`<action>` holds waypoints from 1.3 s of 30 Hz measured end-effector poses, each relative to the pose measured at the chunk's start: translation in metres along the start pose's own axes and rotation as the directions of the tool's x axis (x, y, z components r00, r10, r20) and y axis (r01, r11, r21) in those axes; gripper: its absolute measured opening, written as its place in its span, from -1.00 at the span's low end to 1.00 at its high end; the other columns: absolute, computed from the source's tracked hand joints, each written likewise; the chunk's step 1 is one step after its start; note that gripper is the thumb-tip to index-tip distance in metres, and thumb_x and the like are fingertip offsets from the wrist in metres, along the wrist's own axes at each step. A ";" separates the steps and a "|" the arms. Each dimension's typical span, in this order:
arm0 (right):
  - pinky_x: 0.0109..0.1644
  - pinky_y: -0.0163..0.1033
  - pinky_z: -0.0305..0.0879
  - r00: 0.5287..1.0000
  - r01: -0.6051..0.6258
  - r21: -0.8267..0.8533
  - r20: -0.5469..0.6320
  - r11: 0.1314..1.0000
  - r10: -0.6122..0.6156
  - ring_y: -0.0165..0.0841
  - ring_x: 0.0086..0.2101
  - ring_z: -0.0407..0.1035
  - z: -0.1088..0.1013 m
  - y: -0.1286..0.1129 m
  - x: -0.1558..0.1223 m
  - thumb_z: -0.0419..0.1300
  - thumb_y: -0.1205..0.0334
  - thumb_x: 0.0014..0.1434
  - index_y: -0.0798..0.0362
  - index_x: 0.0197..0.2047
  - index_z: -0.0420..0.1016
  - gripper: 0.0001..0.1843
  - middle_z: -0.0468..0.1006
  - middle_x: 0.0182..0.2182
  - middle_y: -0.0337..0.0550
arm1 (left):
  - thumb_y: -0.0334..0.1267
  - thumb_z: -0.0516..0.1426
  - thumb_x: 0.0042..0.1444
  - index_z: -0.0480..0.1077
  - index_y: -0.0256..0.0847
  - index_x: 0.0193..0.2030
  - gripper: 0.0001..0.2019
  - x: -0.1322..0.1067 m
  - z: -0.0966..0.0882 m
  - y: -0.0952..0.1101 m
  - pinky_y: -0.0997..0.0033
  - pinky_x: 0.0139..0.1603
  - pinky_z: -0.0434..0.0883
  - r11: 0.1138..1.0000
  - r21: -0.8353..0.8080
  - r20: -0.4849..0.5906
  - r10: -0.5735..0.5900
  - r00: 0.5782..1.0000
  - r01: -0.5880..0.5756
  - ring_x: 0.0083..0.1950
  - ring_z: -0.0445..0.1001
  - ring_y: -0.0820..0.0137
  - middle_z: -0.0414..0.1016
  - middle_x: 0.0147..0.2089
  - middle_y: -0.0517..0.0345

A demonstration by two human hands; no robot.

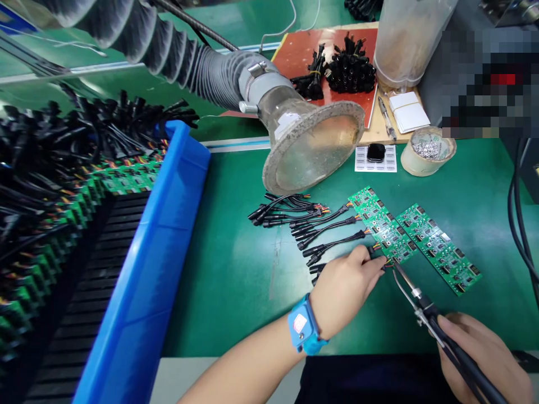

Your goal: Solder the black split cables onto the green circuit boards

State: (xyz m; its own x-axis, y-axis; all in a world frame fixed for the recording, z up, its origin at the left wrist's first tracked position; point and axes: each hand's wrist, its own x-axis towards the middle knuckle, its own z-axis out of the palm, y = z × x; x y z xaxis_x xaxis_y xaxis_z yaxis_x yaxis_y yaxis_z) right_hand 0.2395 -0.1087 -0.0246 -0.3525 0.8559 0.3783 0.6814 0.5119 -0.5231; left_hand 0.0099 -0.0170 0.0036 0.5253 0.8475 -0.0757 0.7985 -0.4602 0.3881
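My left hand [347,283], with a blue wrist strap [304,325] behind it, pinches a black cable by its coloured wire ends at the lower edge of a green circuit board [381,224]. In my right hand [480,353] is a soldering iron [433,317] with a thin feed tube alongside. Its tip meets the board's near corner, close to my left fingertips. Several black cables [332,244] run leftward from the board's left edge. To the right lies a second green circuit board [440,247]. Loose black cables [286,210] rest further left.
A fume extractor hood [314,148] hangs above the green mat. At left stands a blue bin [147,269] with rows of boards and cables. A round tub [428,151], a pen [387,119], white cards [408,111] and bundled black cables [350,66] are at the back.
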 end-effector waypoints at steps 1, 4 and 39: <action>-0.30 -0.16 0.42 1.000 0.003 -0.001 -0.002 1.000 -0.003 -0.31 -0.38 0.42 0.001 -0.003 -0.001 0.01 0.40 0.17 0.11 0.09 0.21 -0.60 0.49 -0.37 -0.11 | -0.21 -0.02 0.25 0.40 -0.11 0.01 -0.73 0.000 0.000 0.000 0.40 -0.46 0.42 1.000 0.004 0.000 0.000 1.000 0.000 -0.42 0.43 0.41 0.36 -0.28 0.13; -0.30 -0.16 0.41 0.999 0.020 0.018 0.028 1.000 -0.020 -0.30 -0.36 0.41 0.003 -0.006 -0.002 0.02 0.43 0.16 0.11 0.13 0.19 -0.56 0.48 -0.37 -0.12 | -0.22 -0.02 0.25 0.41 -0.11 0.00 -0.74 0.001 0.000 0.000 0.42 -0.46 0.42 1.000 0.013 -0.009 0.006 1.000 -0.006 -0.43 0.42 0.42 0.36 -0.29 0.13; -0.33 -0.17 0.42 0.994 0.109 0.043 -0.006 0.993 -0.109 -0.31 -0.37 0.41 0.005 -0.003 0.010 0.09 0.48 0.14 0.19 0.22 0.13 -0.43 0.49 -0.32 -0.08 | -0.26 0.01 0.23 0.39 -0.17 -0.05 -0.79 -0.002 0.001 0.008 0.39 -0.45 0.47 0.996 0.077 -0.105 -0.028 0.994 0.036 -0.28 0.48 0.35 0.31 0.07 -0.04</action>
State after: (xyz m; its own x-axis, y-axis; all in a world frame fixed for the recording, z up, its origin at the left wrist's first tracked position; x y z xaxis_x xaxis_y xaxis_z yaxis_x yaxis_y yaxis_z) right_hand 0.2306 -0.1014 -0.0235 -0.4208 0.7948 0.4374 0.6109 0.6047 -0.5111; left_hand 0.0157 -0.0234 0.0059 0.4694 0.8830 0.0102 0.8370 -0.4486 0.3133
